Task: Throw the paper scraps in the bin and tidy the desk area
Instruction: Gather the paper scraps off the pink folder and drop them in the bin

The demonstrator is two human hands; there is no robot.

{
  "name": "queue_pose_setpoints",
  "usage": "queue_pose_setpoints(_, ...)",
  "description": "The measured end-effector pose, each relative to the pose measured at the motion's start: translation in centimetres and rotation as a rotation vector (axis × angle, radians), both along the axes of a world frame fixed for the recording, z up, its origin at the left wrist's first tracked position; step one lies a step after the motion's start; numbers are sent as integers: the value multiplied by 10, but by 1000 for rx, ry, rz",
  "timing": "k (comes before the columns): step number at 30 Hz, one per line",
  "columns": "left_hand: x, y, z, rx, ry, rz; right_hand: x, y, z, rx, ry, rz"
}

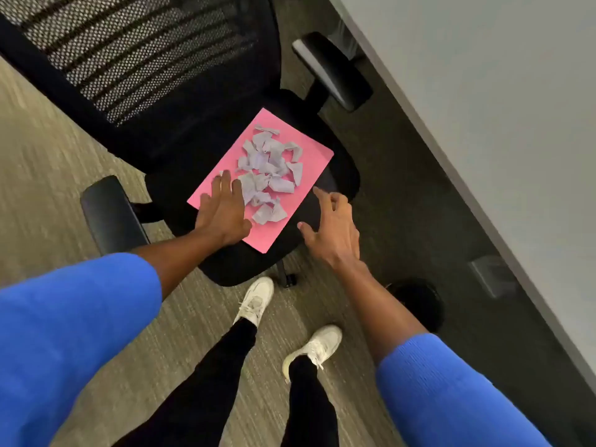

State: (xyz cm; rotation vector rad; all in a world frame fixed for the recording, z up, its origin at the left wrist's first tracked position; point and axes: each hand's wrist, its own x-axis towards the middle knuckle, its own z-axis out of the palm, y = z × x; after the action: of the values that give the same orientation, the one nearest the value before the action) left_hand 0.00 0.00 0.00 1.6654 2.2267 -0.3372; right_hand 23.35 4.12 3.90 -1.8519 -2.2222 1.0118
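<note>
Early stage, I judge: paper scraps (269,171) all heaped mid pink sheet (311,162) on chair seat (248,269); left hand (222,212) flat on sheet's near-left edge, right hand (332,229) open, empty; no bin visible.

Person: ribbed bright-blue knit sleeves (74,333) pushed up the forearms; black slim trousers (206,382); white lace-up trainers (254,301).

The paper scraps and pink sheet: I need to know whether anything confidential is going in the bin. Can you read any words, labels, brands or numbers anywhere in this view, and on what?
None can be read.
paper scraps: faint marks, too blurred to read.
pink sheet: no text visible.
office chair, white shoes: no readable label or brand.
</note>
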Motion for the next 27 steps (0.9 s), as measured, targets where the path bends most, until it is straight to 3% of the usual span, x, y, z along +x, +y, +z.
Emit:
queue_pose_setpoints(9, -27, 12, -68, 17, -62, 25, -53, 21, -69, -2, -89, 271)
queue_pose_setpoints(27, -46, 21, -98, 252, -237, 51, -120, 36, -131, 136, -144, 322)
